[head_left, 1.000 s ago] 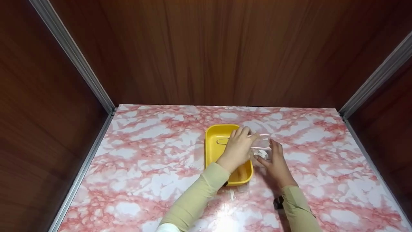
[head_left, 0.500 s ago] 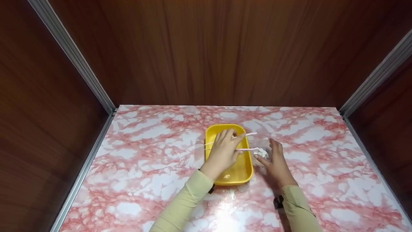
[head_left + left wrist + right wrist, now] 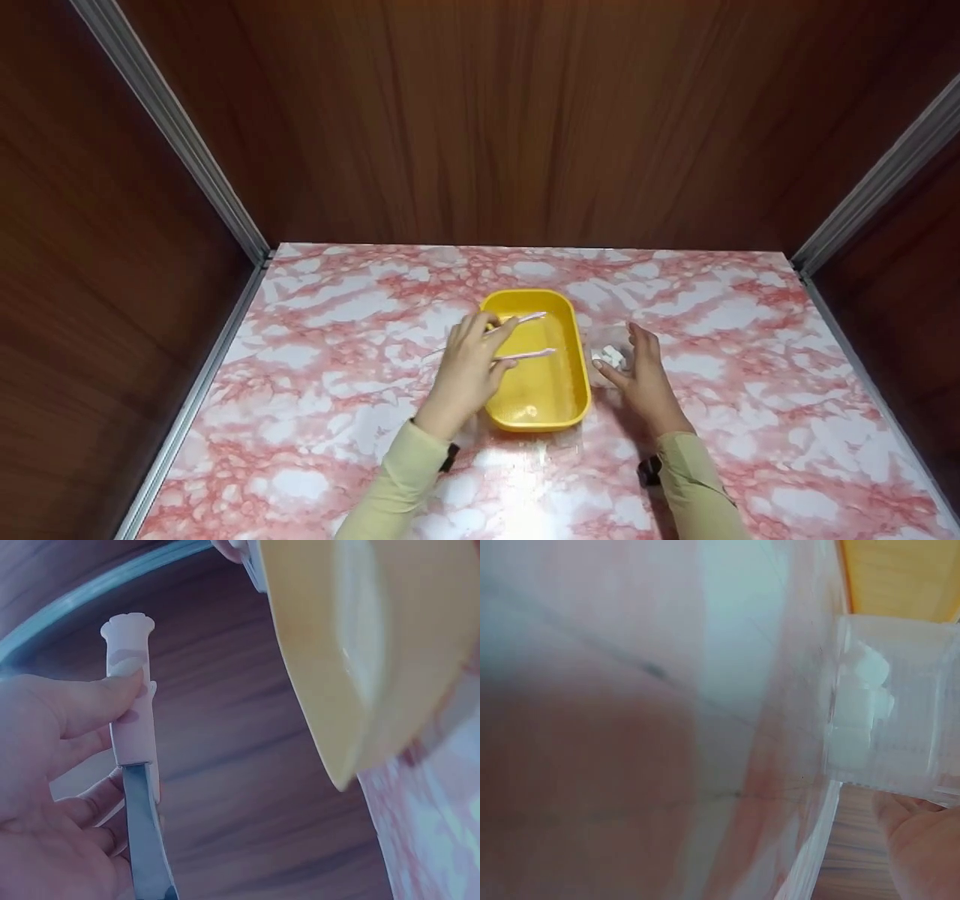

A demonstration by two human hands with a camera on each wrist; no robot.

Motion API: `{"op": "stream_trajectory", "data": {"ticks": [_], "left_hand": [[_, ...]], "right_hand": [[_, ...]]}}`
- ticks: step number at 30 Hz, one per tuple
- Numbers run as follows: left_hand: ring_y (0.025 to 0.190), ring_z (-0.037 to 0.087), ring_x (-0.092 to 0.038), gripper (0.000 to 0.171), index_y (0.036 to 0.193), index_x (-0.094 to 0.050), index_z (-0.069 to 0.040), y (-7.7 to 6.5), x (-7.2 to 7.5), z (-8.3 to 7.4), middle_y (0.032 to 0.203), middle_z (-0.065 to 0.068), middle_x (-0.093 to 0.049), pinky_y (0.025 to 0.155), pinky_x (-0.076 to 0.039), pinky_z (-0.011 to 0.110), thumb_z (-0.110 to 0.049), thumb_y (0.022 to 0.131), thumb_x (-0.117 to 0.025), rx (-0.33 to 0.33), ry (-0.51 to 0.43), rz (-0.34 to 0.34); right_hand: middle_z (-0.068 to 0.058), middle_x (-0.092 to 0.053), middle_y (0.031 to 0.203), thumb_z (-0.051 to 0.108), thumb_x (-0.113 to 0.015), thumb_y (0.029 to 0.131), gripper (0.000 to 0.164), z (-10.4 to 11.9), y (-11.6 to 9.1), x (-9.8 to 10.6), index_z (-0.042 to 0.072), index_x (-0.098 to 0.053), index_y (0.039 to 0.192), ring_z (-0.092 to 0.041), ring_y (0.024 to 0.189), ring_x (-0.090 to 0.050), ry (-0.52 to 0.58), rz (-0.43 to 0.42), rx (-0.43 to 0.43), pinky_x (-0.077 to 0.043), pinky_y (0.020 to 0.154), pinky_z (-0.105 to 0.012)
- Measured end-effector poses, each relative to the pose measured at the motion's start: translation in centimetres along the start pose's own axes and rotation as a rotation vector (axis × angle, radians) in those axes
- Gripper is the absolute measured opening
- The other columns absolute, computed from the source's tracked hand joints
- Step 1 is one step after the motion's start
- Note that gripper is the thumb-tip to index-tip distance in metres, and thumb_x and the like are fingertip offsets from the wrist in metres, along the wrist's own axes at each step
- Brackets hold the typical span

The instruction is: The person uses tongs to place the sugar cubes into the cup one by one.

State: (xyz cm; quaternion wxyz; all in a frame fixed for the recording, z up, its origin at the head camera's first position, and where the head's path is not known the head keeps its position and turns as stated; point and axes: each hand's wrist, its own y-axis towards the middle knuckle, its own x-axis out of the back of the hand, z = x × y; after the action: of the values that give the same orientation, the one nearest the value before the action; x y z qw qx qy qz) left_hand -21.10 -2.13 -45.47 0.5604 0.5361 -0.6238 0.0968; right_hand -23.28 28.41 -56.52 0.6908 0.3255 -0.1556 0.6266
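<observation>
My left hand (image 3: pixel 466 367) is over the left rim of a yellow tray (image 3: pixel 581 360), holding metal tongs with pink ends (image 3: pixel 529 354). The two pink ends are spread apart over the tray and nothing shows between them. In the left wrist view, the thumb lies against one pink end of the tongs (image 3: pixel 133 720). To the right of the tray, my right hand (image 3: pixel 646 382) holds a clear plastic cup (image 3: pixel 907 705), thumb and fingers around its side. Several small white cubes (image 3: pixel 851 709) lie in the bottom of the cup.
The tray and cup stand on a red-and-white marbled table (image 3: pixel 360 375). Dark wood-grain panels (image 3: pixel 480 135) close off the back and both sides, with metal rails (image 3: pixel 184 146) along the corners. A bright reflection shows on the table near the front.
My left hand has moved left with the tongs, from over the cup across the tray to its left rim. My right hand and the cup stay in place.
</observation>
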Motion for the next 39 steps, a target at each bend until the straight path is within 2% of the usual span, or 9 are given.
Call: {"op": "stream_trajectory", "data": {"ticks": [5, 11, 16, 23, 27, 34, 39], "left_hand": [[0.107, 0.023, -0.048, 0.057, 0.131, -0.059, -0.011, -1.2, 0.5, 1.5, 0.118, 0.008, -0.052, 0.091, -0.038, 0.039, -0.018, 0.078, -0.079, 0.030, -0.010, -0.017], [0.104, 0.024, -0.049, 0.058, 0.130, -0.059, -0.010, -2.3, 0.2, 3.1, 0.115, 0.006, -0.052, 0.089, -0.037, 0.040, -0.014, 0.077, -0.080, 0.044, -0.020, -0.043], [0.102, 0.025, -0.051, 0.059, 0.129, -0.061, -0.010, -3.7, 0.1, 5.0, 0.111, 0.007, -0.053, 0.090, -0.037, 0.042, -0.011, 0.074, -0.082, 0.097, 0.004, -0.066], [0.102, 0.027, -0.051, 0.057, 0.129, -0.061, -0.009, -5.2, -0.2, 7.7, 0.109, 0.009, -0.054, 0.090, -0.039, 0.045, -0.011, 0.075, -0.081, 0.170, 0.026, -0.018], [0.102, 0.028, -0.051, 0.057, 0.128, -0.061, -0.007, -5.6, -0.8, 9.0, 0.107, 0.010, -0.054, 0.089, -0.038, 0.044, -0.010, 0.074, -0.081, 0.184, 0.017, 0.007], [0.100, 0.029, -0.051, 0.058, 0.127, -0.061, -0.008, -6.7, -1.6, 10.4, 0.104, 0.009, -0.054, 0.085, -0.038, 0.046, -0.001, 0.073, -0.079, 0.211, 0.045, 0.090], [0.099, 0.029, -0.050, 0.058, 0.127, -0.061, -0.009, -6.9, -2.1, 10.8, 0.105, 0.010, -0.053, 0.083, -0.039, 0.047, -0.002, 0.073, -0.079, 0.201, 0.063, 0.120]], "right_hand": [[-0.021, -0.022, 0.145, 0.042, -0.072, 0.082, 0.092, 0.1, 0.1, 0.3, 0.003, -0.022, 0.148, -0.041, 0.133, -0.030, 0.012, 0.015, -0.035, -0.030, 0.103, -0.056], [-0.022, -0.020, 0.146, 0.045, -0.071, 0.081, 0.095, 0.2, 0.2, 0.5, 0.004, -0.019, 0.149, -0.042, 0.134, -0.028, 0.018, 0.024, -0.044, -0.028, 0.104, -0.056], [-0.022, -0.019, 0.147, 0.046, -0.070, 0.082, 0.095, 0.2, 0.1, 0.4, 0.003, -0.019, 0.149, -0.042, 0.134, -0.028, 0.016, 0.030, -0.047, -0.029, 0.104, -0.056], [-0.024, -0.024, 0.142, 0.040, -0.072, 0.082, 0.091, 0.2, 0.1, 0.5, 0.001, -0.022, 0.147, -0.043, 0.130, -0.033, -0.010, 0.005, -0.002, -0.032, 0.101, -0.058], [-0.024, -0.023, 0.143, 0.041, -0.072, 0.082, 0.092, 0.2, 0.1, 0.6, 0.003, -0.020, 0.148, -0.043, 0.131, -0.032, 0.000, 0.015, -0.017, -0.030, 0.103, -0.057], [-0.023, -0.020, 0.145, 0.040, -0.072, 0.082, 0.093, 0.2, -0.1, 0.3, 0.006, -0.018, 0.149, -0.042, 0.132, -0.031, 0.022, 0.044, -0.058, -0.030, 0.103, -0.056], [-0.022, -0.019, 0.146, 0.041, -0.071, 0.083, 0.092, 0.3, -0.1, 0.2, 0.007, -0.017, 0.150, -0.042, 0.131, -0.033, 0.029, 0.052, -0.062, -0.031, 0.103, -0.055]]}}
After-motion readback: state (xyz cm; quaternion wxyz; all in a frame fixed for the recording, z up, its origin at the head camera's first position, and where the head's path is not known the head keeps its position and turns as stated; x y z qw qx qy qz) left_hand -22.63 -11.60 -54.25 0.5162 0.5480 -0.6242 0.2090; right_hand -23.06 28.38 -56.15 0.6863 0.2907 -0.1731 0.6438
